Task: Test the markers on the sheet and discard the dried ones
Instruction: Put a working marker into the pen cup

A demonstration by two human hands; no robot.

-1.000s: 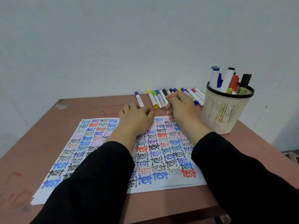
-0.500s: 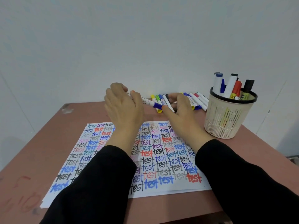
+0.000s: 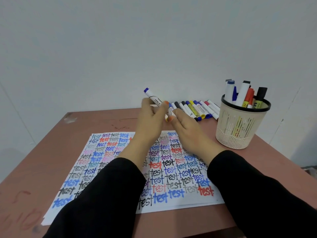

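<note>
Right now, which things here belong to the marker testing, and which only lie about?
Belong to the job:
blue-ended marker, held by the left hand, right hand at its lower end
sheet full of "test" words
row of markers behind it
basket of markers, probably

Only lying about:
red scribbles on the table
pale scuff at its far left corner

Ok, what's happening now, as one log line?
left hand: holds blue marker up | right hand: touches its lower end | sheet: beneath both hands
</note>
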